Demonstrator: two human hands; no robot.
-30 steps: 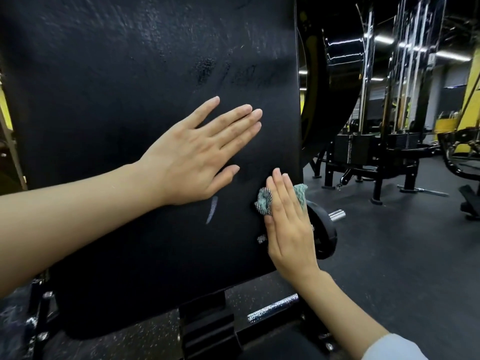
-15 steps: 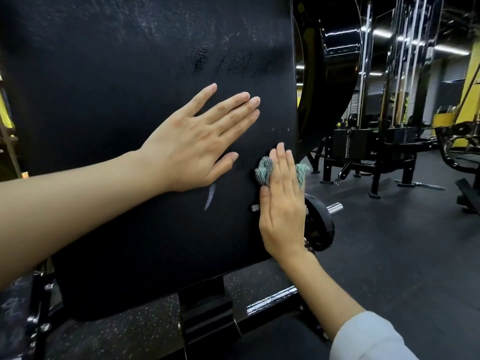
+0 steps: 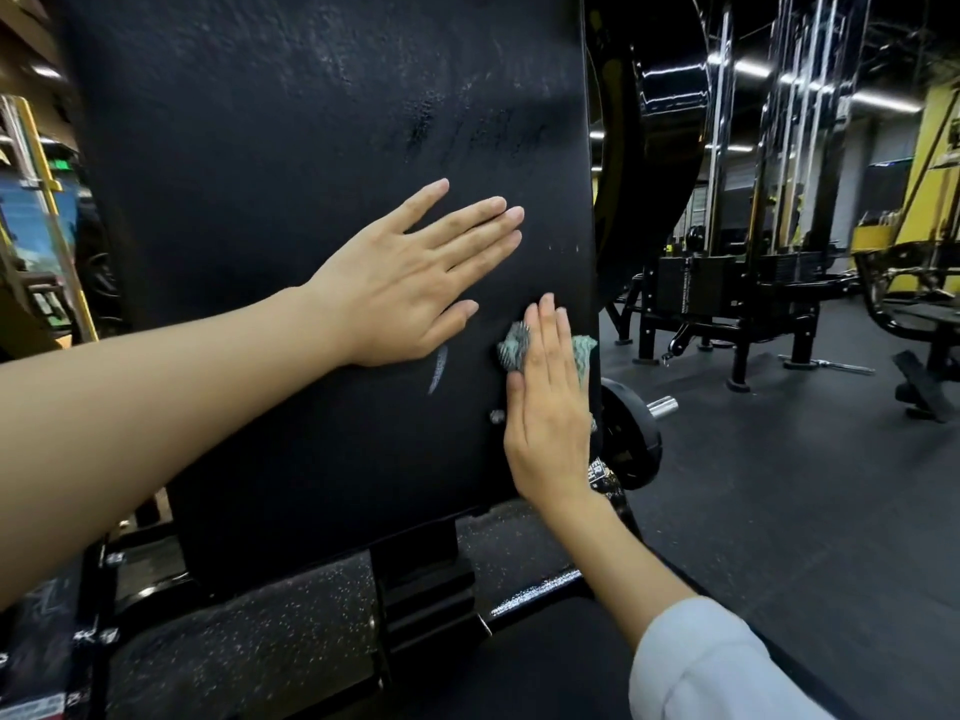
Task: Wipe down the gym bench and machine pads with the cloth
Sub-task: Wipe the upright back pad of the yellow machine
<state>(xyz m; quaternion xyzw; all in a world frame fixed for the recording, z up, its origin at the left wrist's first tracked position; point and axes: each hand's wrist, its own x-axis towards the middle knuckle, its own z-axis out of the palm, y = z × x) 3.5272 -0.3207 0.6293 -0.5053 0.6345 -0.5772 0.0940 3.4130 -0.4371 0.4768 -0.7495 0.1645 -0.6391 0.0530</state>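
In front of the person, on the big black pad of a gym machine, both hands are laid flat. The pad stands almost upright; its long axis runs from bottom to top, and its upper end goes out of the view. The left hand presses on the middle of the pad with bare palm and holds nothing; its fingers are straight, a little spread, and point up and to the right. The right hand is lower, near the right edge of the pad, with straight fingers close together that point upward. Under these fingers it presses the cloth against the pad. The cloth is green-blue and crumpled, and it comes out on both sides of the fingers, so its longer direction lies across the hand, from left to right; its right end reaches the edge of the pad. The two hands are near but apart, with a short white scuff mark on the pad just below the left hand's thumb. A pale sleeve covers the right forearm, and the left arm is bare. Behind the pad's right edge, a black weight plate sits on a chrome bar end. Farther back, on the dark floor, stands a weight stack machine.
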